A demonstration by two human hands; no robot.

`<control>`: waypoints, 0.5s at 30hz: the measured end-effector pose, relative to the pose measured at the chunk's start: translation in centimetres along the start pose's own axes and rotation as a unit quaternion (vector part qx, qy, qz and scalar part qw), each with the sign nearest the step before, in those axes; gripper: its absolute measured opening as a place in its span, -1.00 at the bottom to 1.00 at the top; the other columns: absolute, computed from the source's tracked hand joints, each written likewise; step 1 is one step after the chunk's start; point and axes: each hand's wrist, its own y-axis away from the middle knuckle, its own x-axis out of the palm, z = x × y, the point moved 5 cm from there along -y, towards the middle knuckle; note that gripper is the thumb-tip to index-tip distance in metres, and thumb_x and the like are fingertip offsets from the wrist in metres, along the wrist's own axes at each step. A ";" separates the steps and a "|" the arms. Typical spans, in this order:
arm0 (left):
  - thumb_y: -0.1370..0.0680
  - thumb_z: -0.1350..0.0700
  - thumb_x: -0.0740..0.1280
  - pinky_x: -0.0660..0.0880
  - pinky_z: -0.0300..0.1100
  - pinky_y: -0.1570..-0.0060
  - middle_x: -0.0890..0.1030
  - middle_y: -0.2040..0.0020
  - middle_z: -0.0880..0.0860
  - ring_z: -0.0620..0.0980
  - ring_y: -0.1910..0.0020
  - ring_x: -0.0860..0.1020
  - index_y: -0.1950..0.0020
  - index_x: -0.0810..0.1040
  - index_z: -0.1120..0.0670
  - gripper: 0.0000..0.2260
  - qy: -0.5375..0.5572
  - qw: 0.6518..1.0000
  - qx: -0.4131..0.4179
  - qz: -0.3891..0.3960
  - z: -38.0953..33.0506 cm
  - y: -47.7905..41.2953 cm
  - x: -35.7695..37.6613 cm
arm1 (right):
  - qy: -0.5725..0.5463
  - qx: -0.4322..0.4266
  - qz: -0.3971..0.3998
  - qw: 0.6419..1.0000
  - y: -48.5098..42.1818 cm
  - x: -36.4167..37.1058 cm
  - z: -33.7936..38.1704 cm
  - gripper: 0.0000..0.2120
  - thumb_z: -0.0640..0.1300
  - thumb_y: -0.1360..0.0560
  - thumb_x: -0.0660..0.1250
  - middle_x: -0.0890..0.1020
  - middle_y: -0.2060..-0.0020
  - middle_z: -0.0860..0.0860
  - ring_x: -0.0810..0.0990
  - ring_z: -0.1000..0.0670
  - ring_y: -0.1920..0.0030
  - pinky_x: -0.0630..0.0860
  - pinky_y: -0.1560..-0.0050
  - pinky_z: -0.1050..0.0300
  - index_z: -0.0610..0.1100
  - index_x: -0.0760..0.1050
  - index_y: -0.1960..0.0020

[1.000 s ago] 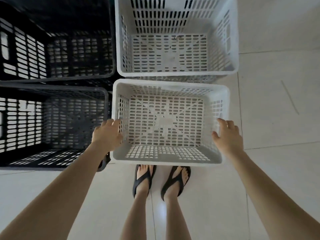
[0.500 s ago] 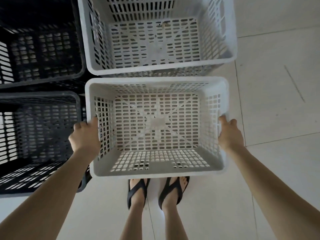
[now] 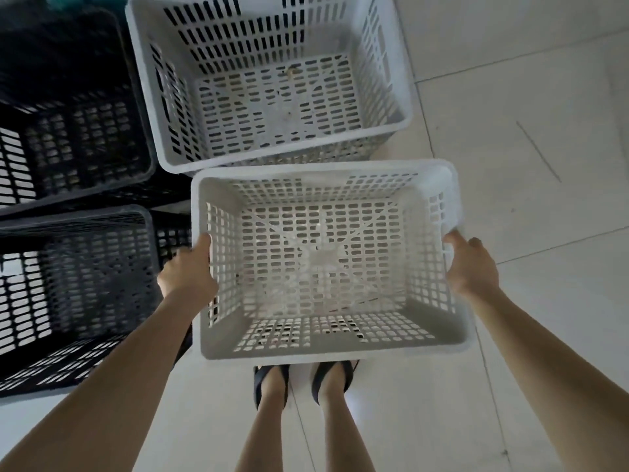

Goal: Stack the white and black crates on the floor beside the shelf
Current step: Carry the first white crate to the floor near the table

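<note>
I hold a white slotted crate (image 3: 326,349) in front of me, above the floor and over my feet. My left hand (image 3: 190,270) grips its left wall and my right hand (image 3: 471,264) grips its right wall. A second white crate (image 3: 272,83) stands on the floor just beyond it, its near rim partly overlapped by the held crate. One black crate (image 3: 68,137) sits at the far left and another black crate (image 3: 71,287) at the near left, beside my left forearm.
Pale floor tiles (image 3: 527,165) stretch to the right and behind me. My feet in dark sandals (image 3: 303,379) stand under the held crate's near edge. A teal object (image 3: 85,0) peeks in at the top left.
The held white crate has risen off the floor and come closer to the camera, shifting right. Both hands kept their grip on its sides.
</note>
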 end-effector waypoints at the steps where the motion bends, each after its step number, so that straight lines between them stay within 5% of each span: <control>1: -0.42 0.32 0.32 0.39 -0.08 0.36 0.39 0.12 0.12 0.13 0.25 0.44 -0.27 0.25 -0.01 -0.49 -0.001 1.000 0.006 0.005 -0.4 0.7 -0.9 | 0.000 0.005 -0.001 1.000 0.6 -1.0 -0.6 -0.51 -0.39 -0.46 0.19 0.44 -0.04 -0.17 0.57 -0.26 -0.01 0.56 0.00 -0.09 -0.03 0.33 -0.32; 15: -0.43 0.26 0.30 0.41 -0.12 0.34 0.55 0.08 0.16 0.11 0.22 0.52 -0.15 0.28 0.08 -0.65 0.043 0.993 0.106 -0.020 -7.3 15.5 -24.2 | -0.038 0.030 -0.035 0.998 9.7 -24.9 -8.9 -0.56 -0.36 -0.50 0.08 0.46 0.06 -0.11 0.52 -0.17 0.01 0.44 0.10 0.07 0.00 0.38 -0.29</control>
